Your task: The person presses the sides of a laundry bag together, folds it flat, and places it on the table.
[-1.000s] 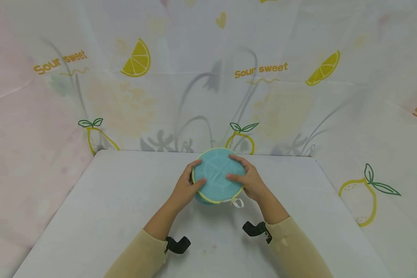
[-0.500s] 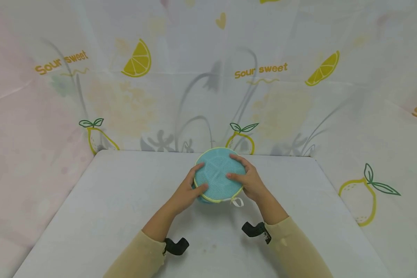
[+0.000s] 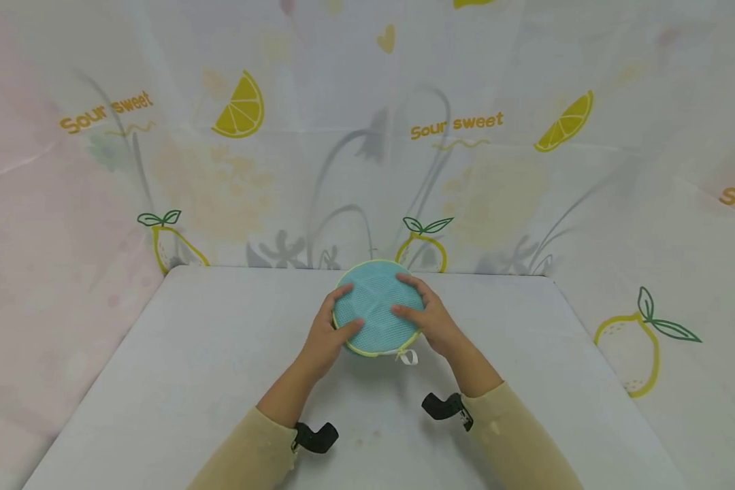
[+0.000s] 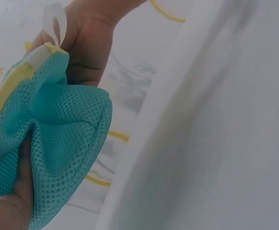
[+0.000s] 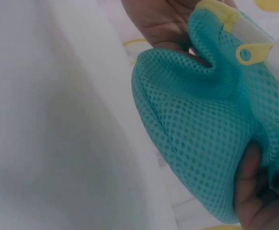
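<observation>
A teal mesh bag [image 3: 378,309] is held up above the white table [image 3: 220,340] between both hands, its round face turned toward the head camera. The left hand [image 3: 322,340] grips one side, thumb and index finger apart on that face; the right hand [image 3: 436,321] grips the opposite side likewise, its fingers clamped on the mesh. Seen from the wrists, the underside of the bag bulges and folds in soft creases where the fingers push into it (some of them are hidden by the fabric). Yellow trim [image 3: 364,352] rings the face, and at the near edge a white loop [image 3: 410,357] hangs beside the right hand. A yellow zip pull [image 5: 254,53] shows close up. Behind the table hangs a lemon-printed curtain [image 3: 331,68].
</observation>
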`<act>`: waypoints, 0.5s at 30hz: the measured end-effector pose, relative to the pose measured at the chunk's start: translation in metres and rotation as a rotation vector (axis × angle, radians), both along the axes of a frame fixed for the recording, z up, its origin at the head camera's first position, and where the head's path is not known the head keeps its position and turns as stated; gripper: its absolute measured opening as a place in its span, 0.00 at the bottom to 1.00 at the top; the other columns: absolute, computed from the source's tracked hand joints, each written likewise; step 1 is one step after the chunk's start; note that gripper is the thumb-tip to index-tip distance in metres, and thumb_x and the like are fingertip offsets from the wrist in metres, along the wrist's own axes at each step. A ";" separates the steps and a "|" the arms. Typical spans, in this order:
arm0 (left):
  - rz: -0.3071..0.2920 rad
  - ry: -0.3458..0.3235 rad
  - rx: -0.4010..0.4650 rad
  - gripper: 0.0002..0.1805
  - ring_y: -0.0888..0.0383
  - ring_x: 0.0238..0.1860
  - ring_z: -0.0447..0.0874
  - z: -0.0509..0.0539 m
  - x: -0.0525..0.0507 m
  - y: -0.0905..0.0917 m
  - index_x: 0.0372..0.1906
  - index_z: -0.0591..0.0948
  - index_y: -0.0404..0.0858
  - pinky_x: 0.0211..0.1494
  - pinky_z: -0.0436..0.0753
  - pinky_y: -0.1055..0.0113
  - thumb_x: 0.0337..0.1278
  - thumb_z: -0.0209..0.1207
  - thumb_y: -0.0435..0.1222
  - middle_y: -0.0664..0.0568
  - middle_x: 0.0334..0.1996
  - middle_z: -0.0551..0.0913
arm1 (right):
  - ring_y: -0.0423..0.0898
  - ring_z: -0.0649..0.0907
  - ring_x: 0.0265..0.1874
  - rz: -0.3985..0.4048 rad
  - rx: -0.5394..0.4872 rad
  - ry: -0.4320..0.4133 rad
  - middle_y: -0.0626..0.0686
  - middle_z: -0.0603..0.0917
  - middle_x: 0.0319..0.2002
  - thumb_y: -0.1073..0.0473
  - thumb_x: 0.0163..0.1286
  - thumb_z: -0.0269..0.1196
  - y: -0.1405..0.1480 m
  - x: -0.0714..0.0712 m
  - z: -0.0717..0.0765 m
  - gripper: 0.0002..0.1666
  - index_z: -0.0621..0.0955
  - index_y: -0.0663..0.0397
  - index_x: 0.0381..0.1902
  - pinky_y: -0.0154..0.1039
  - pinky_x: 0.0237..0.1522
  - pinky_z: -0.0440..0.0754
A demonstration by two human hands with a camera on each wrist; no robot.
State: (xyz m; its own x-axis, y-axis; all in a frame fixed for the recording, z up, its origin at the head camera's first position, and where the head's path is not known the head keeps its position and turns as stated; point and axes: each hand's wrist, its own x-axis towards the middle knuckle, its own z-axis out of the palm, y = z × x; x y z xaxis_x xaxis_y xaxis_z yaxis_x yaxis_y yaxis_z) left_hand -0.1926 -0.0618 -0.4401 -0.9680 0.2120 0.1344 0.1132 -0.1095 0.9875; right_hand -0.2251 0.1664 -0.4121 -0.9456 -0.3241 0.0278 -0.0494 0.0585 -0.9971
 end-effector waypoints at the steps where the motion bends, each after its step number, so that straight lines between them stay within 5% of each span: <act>1: 0.012 -0.002 0.006 0.39 0.47 0.76 0.55 0.000 0.000 0.000 0.76 0.59 0.49 0.74 0.62 0.50 0.66 0.64 0.35 0.47 0.78 0.51 | 0.59 0.63 0.72 0.009 0.017 0.004 0.56 0.53 0.78 0.62 0.69 0.66 0.000 0.000 0.000 0.42 0.62 0.47 0.76 0.51 0.66 0.71; 9: 0.099 -0.031 0.078 0.39 0.44 0.72 0.63 0.001 -0.002 0.001 0.75 0.62 0.44 0.69 0.71 0.51 0.63 0.65 0.30 0.45 0.76 0.56 | 0.60 0.59 0.74 0.073 0.068 0.021 0.56 0.48 0.79 0.60 0.75 0.61 -0.002 0.001 -0.004 0.39 0.58 0.48 0.78 0.56 0.70 0.65; 15: 0.127 -0.038 0.125 0.38 0.45 0.73 0.62 -0.002 -0.004 0.001 0.75 0.61 0.40 0.71 0.69 0.53 0.62 0.62 0.25 0.45 0.77 0.56 | 0.61 0.69 0.68 0.060 0.071 0.004 0.56 0.50 0.79 0.60 0.76 0.59 -0.002 0.003 -0.003 0.37 0.60 0.48 0.78 0.49 0.60 0.77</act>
